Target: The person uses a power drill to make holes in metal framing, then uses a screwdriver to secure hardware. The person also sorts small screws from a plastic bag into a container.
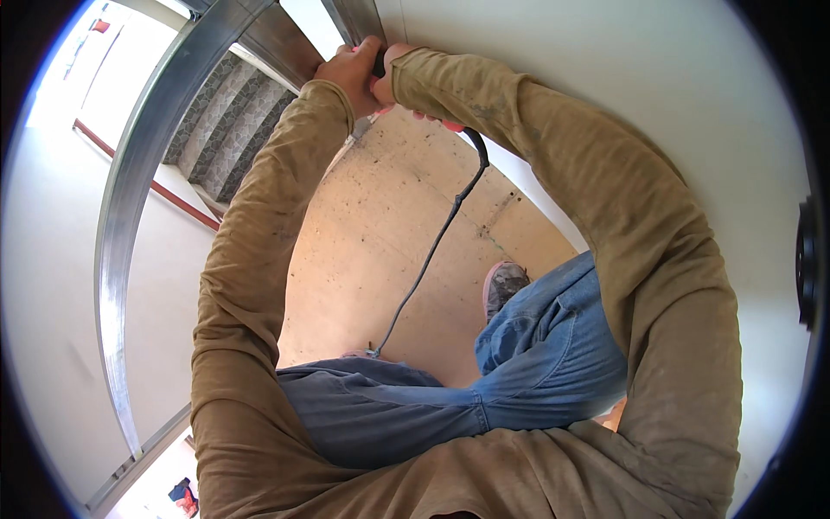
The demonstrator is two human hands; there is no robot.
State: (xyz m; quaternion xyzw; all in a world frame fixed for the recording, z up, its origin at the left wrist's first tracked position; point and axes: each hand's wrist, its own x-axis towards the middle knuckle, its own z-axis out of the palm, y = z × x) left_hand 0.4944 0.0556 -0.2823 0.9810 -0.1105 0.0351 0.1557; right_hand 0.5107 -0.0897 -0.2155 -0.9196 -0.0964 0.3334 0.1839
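Head view is showing a tool (452,126) at the top, just left of centre, where both hands are meeting beside a metal post (354,19). Only pieces of the tool are showing: red is peeping out beside the fingers and at the tail of the handle, and a dark part is sitting between the hands. Its working end is hiding behind the hands, so its full shape is staying unclear.

A black cord (446,227) is leaving the red tail, starting thick, bending sharply and then thinning. Partway down it is bulging in a small lump, and its lower stretch is running slackly toward the jeans (536,346), where a pale bluish knot or joint is showing.

The right hand (386,86) is wrapping round the handle, its fingertips showing beneath the forearm while the sleeve (588,164) is covering much of the rest. The left hand (348,76) is lying close against it with curled fingers; whether they are gripping the tool or pressing on the post, I cannot tell.

Below, a tan, speckled floor (372,208) is stretching out, with a shoe (504,288) resting on it. A pale wall (735,130) is rising on the right, and patterned steps (229,121) are showing on the left, behind a curving metal rail (121,216).
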